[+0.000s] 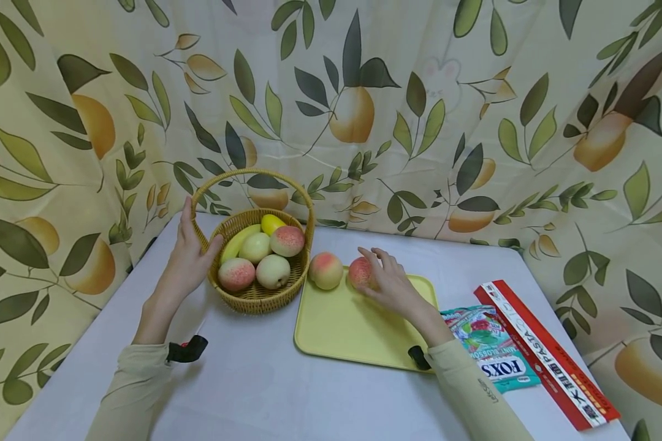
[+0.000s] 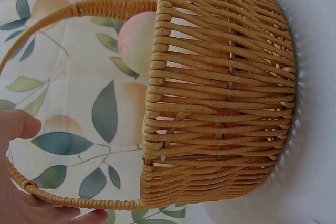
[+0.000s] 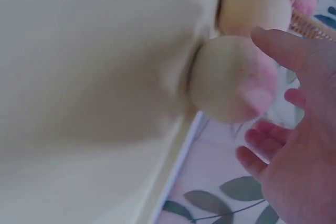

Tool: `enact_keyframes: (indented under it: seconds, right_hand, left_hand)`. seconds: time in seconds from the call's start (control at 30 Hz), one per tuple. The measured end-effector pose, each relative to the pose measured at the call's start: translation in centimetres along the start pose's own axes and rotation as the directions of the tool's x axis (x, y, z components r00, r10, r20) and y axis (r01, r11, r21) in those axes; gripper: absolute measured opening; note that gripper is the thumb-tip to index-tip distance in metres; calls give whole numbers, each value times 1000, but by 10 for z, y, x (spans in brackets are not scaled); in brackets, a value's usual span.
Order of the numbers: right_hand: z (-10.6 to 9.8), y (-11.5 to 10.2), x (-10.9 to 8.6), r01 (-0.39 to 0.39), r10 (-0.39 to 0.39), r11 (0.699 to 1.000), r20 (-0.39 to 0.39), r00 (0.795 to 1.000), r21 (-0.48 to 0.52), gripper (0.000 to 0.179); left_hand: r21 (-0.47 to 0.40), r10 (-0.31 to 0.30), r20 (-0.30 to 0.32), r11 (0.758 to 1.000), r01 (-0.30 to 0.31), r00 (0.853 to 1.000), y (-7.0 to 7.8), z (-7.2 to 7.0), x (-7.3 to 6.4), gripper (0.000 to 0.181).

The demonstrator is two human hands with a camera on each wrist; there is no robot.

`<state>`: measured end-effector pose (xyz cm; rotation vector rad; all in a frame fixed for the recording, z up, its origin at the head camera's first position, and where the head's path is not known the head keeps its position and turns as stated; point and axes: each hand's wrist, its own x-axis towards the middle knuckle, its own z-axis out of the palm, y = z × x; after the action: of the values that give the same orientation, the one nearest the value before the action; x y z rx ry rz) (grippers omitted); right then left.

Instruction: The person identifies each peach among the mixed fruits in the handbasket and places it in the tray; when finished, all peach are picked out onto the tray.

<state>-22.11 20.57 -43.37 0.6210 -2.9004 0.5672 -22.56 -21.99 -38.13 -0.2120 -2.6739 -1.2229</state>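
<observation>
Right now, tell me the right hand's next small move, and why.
I'd probably curl the right hand round the nearest peach on the tray: thumb and fingers are spread beside it, not closed around it, while the left hand is at the basket handle.

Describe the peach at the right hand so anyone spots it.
In the head view, find the yellow tray right of the wicker basket. At its far edge sits one peach, then the target peach to its right. Unlike its neighbour, it's partly hidden by the right hand.

there's room over the yellow tray (image 1: 339,327); left peach (image 1: 326,271) bars the basket (image 1: 258,304), perhaps touching it.
</observation>
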Motion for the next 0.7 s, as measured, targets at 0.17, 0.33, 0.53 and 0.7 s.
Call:
enact_keyframes:
  seconds: [0.17, 0.33, 0.53, 0.7]
  right_hand:
    - [-4, -20, 5, 70, -70, 998, -26, 997, 2, 84]
    - [-6, -43, 14, 142, -141, 990, -33, 989, 11, 76]
    - [-5, -67, 31, 251, -253, 966, -34, 967, -60, 68]
    - [-4, -85, 49, 297, -298, 954, -10, 955, -40, 67]
  left_hand:
    - [2, 4, -1, 1000, -4, 1000, -1, 0, 0, 94]
    - [-1, 17, -1, 1000, -17, 1000, -2, 1, 0, 93]
    - [-4, 18, 3, 1000, -18, 1000, -2, 1, 0, 93]
    - [7, 18, 3, 1000, -18, 1000, -1, 0, 0, 93]
